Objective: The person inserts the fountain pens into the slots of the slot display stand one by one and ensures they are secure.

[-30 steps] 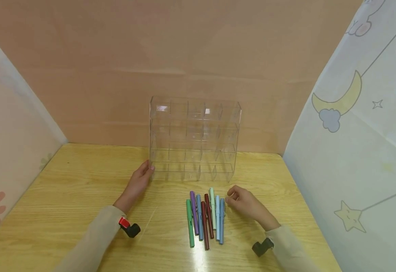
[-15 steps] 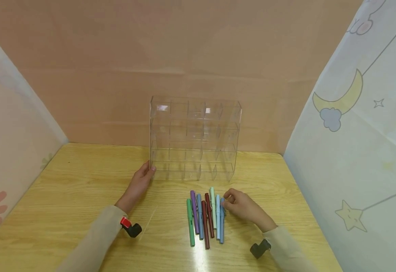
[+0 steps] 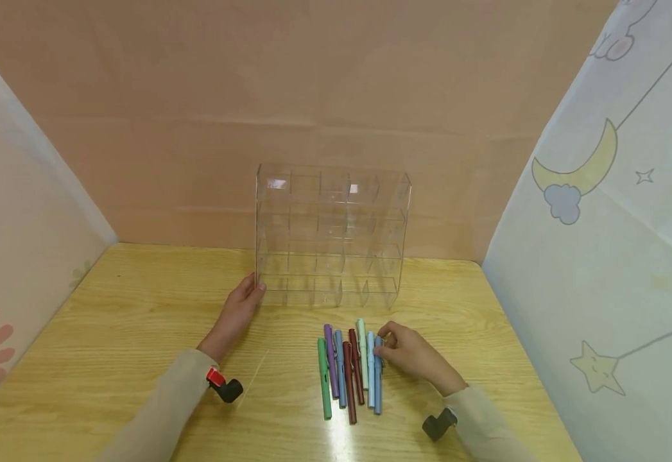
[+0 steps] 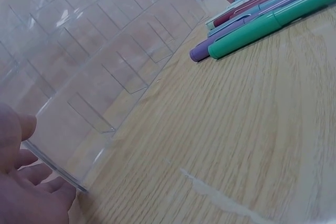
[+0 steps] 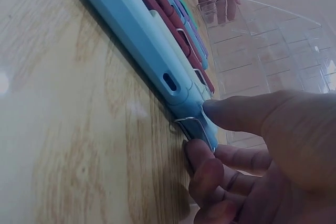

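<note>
The right hand [image 3: 407, 351] has a narrow pinch on a slim medium-blue pen [image 3: 378, 385], thumb on one side of its cap and bent fingers on the other. The pen lies on the light wood-grain table [image 3: 162, 295], outermost on the right of a row, cap end toward the organizer. Up close its barrel looks smooth and gently faceted, with a small dark oval window and a silvery wire clip [image 5: 191, 121] near the fingers. Just beside it runs a pale sky-blue pen [image 3: 371, 372]; further left come a pale mint-green pen [image 3: 362, 353], two dark-red pens [image 3: 350, 385], another medium-blue pen [image 3: 341, 369], a purple pen [image 3: 332, 362] and a bright green pen [image 3: 325, 378], their ends staggered.

Past the cap ends stands a clear plastic grid organizer [image 3: 328, 276], upright, with a strip of wood between its base and the pens. The left hand [image 3: 237, 314] holds its lower left edge between thumb and fingers. Bare wood stretches from the right hand to the table's right edge, where a white printed panel [image 3: 613, 269] rises; behind the organizer, a peach-brown cloth backdrop [image 3: 336, 83] borders the far edge
</note>
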Motion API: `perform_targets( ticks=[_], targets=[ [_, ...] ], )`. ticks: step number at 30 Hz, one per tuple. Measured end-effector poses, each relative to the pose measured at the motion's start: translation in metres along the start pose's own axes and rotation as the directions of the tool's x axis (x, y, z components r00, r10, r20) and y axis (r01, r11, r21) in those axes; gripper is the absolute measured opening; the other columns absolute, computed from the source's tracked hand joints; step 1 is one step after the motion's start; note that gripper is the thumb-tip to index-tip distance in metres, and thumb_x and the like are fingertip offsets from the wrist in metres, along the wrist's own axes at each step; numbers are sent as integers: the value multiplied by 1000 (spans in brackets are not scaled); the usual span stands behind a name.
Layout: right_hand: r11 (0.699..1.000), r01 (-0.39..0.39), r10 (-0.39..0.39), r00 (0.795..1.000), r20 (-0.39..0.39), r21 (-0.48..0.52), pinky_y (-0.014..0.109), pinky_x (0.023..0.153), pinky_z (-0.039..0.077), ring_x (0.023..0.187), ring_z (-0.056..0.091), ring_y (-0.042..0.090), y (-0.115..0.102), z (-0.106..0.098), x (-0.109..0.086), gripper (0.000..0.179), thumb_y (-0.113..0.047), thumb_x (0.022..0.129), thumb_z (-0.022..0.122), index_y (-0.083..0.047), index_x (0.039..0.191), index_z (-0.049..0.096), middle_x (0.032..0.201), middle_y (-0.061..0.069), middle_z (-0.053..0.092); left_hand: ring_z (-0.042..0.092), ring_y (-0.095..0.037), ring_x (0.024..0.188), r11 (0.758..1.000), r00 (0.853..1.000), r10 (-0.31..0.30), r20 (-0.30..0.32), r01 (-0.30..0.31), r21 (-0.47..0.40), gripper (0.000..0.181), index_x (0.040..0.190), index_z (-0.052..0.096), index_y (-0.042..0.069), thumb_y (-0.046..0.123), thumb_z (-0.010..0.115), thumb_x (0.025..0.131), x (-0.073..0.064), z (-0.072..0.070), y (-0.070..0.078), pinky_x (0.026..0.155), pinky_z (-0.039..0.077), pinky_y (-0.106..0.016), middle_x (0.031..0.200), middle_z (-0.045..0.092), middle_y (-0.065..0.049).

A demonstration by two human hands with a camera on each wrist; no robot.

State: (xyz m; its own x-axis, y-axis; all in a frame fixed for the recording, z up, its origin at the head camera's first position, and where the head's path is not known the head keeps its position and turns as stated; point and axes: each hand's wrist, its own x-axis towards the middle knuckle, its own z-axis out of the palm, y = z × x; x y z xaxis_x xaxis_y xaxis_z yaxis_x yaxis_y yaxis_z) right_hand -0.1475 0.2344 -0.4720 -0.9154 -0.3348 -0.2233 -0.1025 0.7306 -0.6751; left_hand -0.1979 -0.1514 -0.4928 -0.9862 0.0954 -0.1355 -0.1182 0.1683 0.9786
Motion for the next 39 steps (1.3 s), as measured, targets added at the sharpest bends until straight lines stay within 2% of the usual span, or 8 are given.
perform_targets(
  ticks=[14,21,25,29,32,39],
  targets=[
    [1000,-13,12,999,-32,-22,24,62,46,73,57,13,-4,2,2,29,-19,100,74,-1,120,65,86,1,68,22,-38,166,1000,1000,-10,26,10,-8,73,172,12,6,44,40,116,-1,0,0,135,20,-58,178,22,-21],
    [1000,-3,2,1000,-28,-31,23,60,44,71,55,14,-1,2,2,27,-17,101,73,0,120,64,84,2,66,21,-39,166,1000,999,14,31,-13,-19,70,171,11,2,37,38,117,0,0,-2,135,20,-57,177,20,-24],
    [997,0,-4,999,-52,-79,23,59,44,70,55,13,-3,3,3,25,-18,101,73,-1,118,65,83,1,68,18,-39,167,1000,1000,10,23,-10,-7,69,171,10,2,35,38,118,1,-1,-3,135,19,-58,178,18,-24],
    [987,-40,25,995,-100,-155,22,53,37,59,48,10,-5,6,6,20,-18,101,74,-4,113,66,71,-1,62,21,-39,166,1000,1000,16,20,-16,-13,66,171,11,2,32,37,118,1,0,-4,135,20,-57,177,20,-24],
    [979,-67,43,991,-128,-193,21,49,30,53,40,9,-6,9,9,16,-17,101,73,-5,109,65,61,-3,51,23,-39,166,1000,999,24,21,-23,-17,65,171,11,2,30,37,118,2,0,-5,135,20,-56,177,21,-23],
    [978,-74,49,990,-130,-197,20,47,28,52,40,9,-9,10,11,12,-13,100,71,-5,104,63,59,-4,48,23,-38,165,999,999,32,12,-32,-15,65,171,12,1,30,37,118,3,2,-7,135,21,-56,177,23,-23]
  ],
)
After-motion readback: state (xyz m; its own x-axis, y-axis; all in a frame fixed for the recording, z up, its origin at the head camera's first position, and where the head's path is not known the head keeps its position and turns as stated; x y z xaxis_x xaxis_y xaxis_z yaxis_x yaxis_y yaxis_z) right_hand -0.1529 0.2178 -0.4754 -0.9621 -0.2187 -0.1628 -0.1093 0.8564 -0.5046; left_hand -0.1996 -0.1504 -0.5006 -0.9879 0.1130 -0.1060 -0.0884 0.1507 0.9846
